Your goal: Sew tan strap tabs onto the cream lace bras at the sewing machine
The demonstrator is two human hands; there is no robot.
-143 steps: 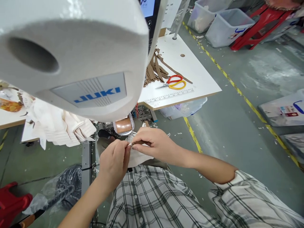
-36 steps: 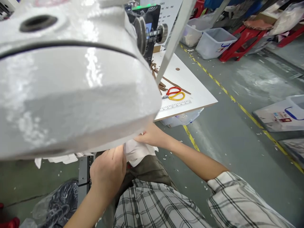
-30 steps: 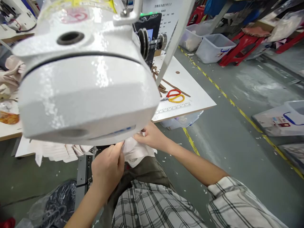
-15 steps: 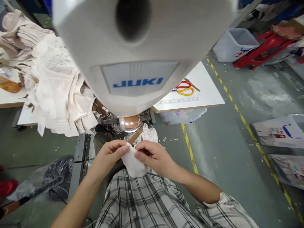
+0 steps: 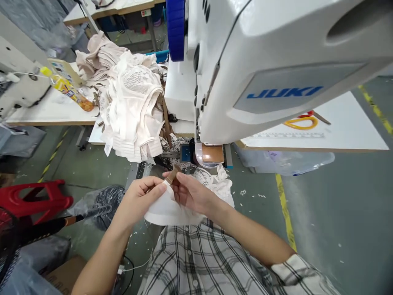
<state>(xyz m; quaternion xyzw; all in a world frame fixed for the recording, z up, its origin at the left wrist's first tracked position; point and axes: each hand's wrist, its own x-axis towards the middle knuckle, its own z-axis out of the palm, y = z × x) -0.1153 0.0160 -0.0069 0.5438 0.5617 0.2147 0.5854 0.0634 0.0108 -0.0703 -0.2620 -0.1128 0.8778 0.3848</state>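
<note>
Both my hands meet just below the head of a white JUKI sewing machine [image 5: 276, 69]. My left hand [image 5: 143, 197] pinches the edge of a white fabric piece [image 5: 166, 211] where a narrow brown strap [image 5: 172, 175] is attached. My right hand [image 5: 192, 192] has its fingers closed on the same fabric and strap from the other side. The fabric hangs down over my checked shirt. A lacy white part [image 5: 219, 184] of it lies behind my right hand. Under the machine head sits a copper-coloured part [image 5: 212, 154].
A heap of cream garments [image 5: 132, 106] hangs over the table edge at left. Red and yellow scissors [image 5: 299, 121] and a ruler lie on the white table [image 5: 353, 135] at right. A red stool [image 5: 33, 200] and black plastic bag [image 5: 101, 200] stand on the floor at left.
My view has swung left, so the machine head now sits at upper right. My hands, earlier under the machine head, have drawn back out towards my body, still gripping the fabric and strap.
</note>
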